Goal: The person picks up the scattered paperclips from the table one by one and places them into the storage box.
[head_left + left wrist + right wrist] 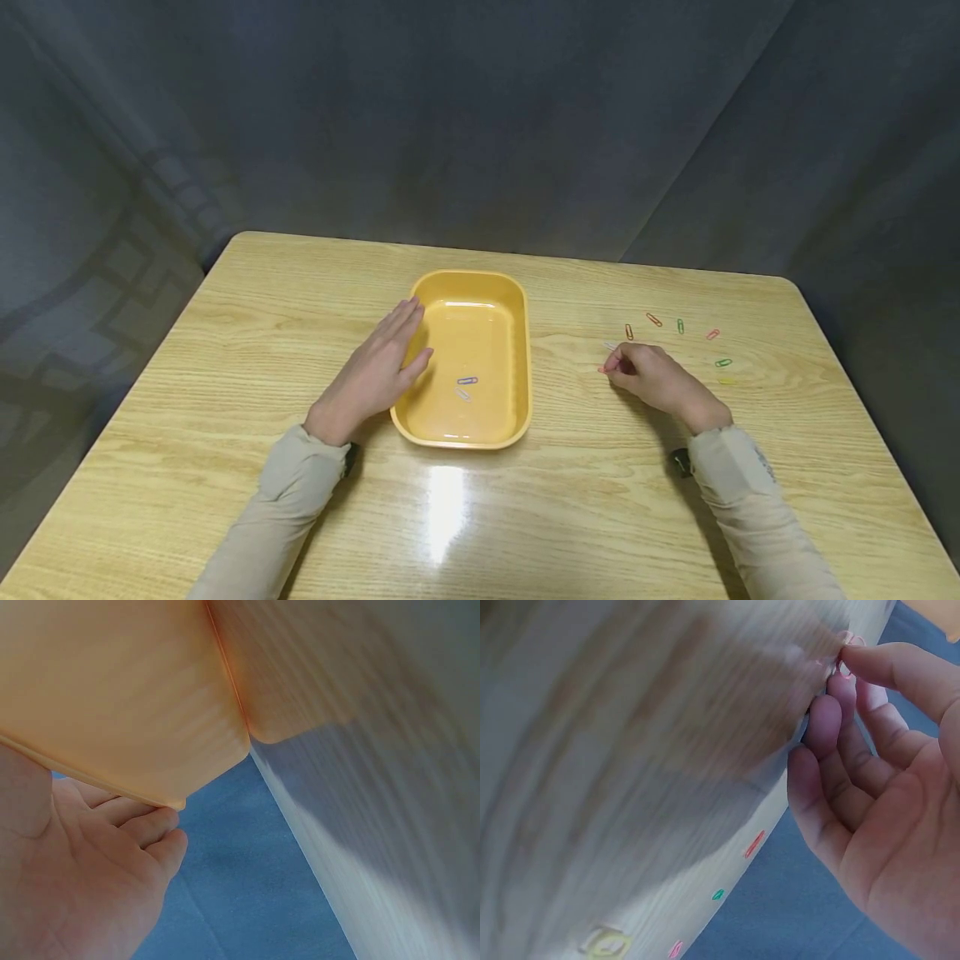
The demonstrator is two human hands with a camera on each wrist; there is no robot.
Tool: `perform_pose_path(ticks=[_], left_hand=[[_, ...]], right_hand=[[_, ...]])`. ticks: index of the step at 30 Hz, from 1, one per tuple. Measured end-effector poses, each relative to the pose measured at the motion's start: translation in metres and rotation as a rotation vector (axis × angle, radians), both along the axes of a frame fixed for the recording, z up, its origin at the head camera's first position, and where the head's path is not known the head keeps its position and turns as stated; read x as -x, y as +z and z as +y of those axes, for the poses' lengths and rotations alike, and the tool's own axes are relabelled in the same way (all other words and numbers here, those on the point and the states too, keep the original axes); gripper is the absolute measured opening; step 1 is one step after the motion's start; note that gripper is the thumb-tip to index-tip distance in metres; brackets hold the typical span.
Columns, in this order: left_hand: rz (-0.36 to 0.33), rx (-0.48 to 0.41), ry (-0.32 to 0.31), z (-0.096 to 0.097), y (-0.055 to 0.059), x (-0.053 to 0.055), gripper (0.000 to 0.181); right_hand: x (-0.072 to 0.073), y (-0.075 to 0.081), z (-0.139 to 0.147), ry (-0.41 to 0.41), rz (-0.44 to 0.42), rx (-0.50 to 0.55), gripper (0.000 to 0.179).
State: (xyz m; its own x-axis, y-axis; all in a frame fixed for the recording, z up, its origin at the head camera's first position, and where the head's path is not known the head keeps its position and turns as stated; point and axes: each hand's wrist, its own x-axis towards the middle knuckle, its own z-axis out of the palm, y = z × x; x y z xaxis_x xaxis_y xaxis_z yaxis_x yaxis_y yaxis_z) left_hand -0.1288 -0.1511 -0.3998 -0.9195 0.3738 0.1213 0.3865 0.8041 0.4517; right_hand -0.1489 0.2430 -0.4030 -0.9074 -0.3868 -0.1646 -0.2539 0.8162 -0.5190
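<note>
The person's hands are well apart. The left hand (375,367) rests, fingers extended, against the left rim of the yellow tray (483,342), where a blue clip (467,381) and a white clip (463,394) lie. Over on the table (577,492), the right hand (651,379) pinches a pink clip (602,369), other clips (680,326) scattered nearby.

The left grip (97,855), a bare hand with its palm in view, has its fingers along the rim of a smooth orange-yellow container (127,690). The container stands on a wood-grained surface (375,787), faintly reflected there; beyond the far edge is blue cloth (232,855).
</note>
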Motion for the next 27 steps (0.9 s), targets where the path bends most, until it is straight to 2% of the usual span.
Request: perform_pose_path(ticks=[5, 13, 27], left_hand=[[0.005, 0.0, 0.003, -0.0001, 0.0003, -0.0002, 0.067], [-0.022, 0.002, 0.008, -0.0004, 0.0007, -0.0015, 0.067], [-0.001, -0.001, 0.0, -0.0002, 0.0006, -0.0009, 0.067]], right_hand=[[-0.0006, -0.0002, -0.0006, -0.003, 0.04, -0.009, 0.005], [-0.001, -0.0005, -0.0006, -0.008, 0.046, -0.024, 0.006], [-0.0014, 0.002, 0.0008, 0.028, 0.067, -0.027, 0.009]])
